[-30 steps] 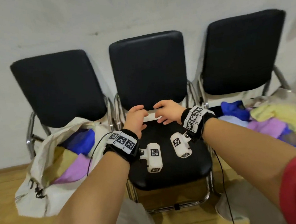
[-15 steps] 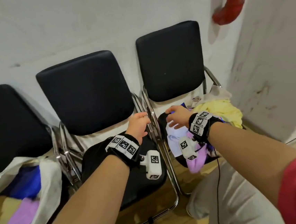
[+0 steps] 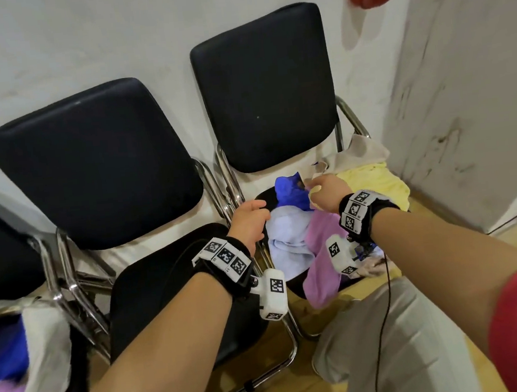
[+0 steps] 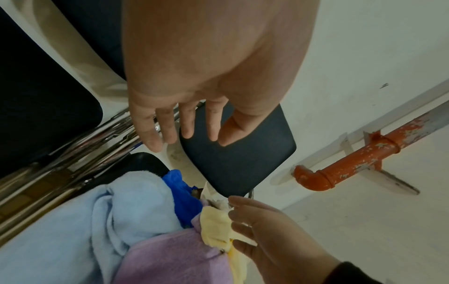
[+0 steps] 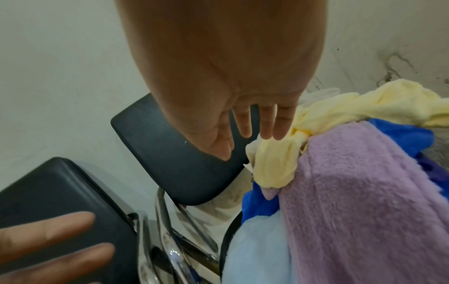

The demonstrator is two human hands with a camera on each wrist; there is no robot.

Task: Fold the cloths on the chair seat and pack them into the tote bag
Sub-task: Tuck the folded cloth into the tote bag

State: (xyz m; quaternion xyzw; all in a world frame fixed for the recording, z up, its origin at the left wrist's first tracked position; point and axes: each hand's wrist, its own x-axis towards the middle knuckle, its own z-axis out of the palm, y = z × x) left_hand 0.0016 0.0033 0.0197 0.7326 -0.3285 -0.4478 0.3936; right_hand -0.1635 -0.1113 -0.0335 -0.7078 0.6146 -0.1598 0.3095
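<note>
Hands [image 3: 286,207] open, right touching yellow cloth [image 3: 375,181].

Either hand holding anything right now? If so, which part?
The right hand is at a bunched corner of the yellow cloth, fingertips on it; whether it grips is unclear. The left hand holds nothing, fingers spread above the pile.

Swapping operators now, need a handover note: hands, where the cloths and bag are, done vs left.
Left hand: open, fingers relaxed above the light blue cloth, holding nothing.
Right hand: fingers at a bunched end of the yellow cloth; a firm grip is not clear.
Unfolded pile on the right chair seat: yellow, light blue, purple cloth, dark blue cloth.
Tote bag sits far left, with blue and purple cloths already inside.
The middle chair seat is bare.
Left: fold and pack the pile.
</note>
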